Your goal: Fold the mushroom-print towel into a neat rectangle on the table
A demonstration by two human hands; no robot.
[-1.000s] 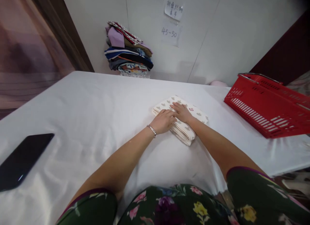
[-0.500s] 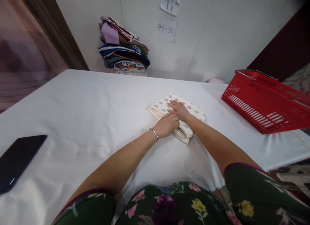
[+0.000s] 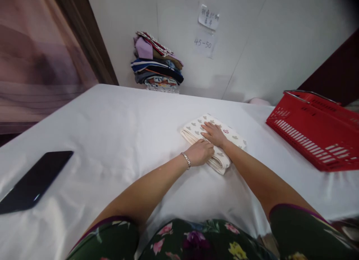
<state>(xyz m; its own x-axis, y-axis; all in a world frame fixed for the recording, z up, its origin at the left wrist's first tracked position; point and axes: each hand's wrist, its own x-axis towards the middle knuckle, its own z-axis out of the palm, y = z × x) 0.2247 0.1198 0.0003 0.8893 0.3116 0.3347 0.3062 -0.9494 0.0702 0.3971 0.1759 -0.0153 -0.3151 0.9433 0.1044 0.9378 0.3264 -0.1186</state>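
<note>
A cream cloth [image 3: 196,126] with grey printed shapes and a small red motif lies on the table, folded into a thick, layered packet. My right hand [image 3: 214,133] rests flat on its top with fingers spread. At the near edge, my left hand [image 3: 200,152], with a silver bracelet on the wrist, has its fingers curled around the folded layers. Its fingertips are partly hidden against the fabric.
A white sheet covers the table [image 3: 112,125]. A red plastic basket [image 3: 314,127] stands at the right and a black phone [image 3: 36,181] lies at the left. Folded clothes [image 3: 158,64] are stacked against the wall behind, below handwritten paper signs [image 3: 206,32].
The whole view has shifted, so everything appears further right and slightly lower. Both hands keep nearly the same places on the cloth, which looks unchanged.
</note>
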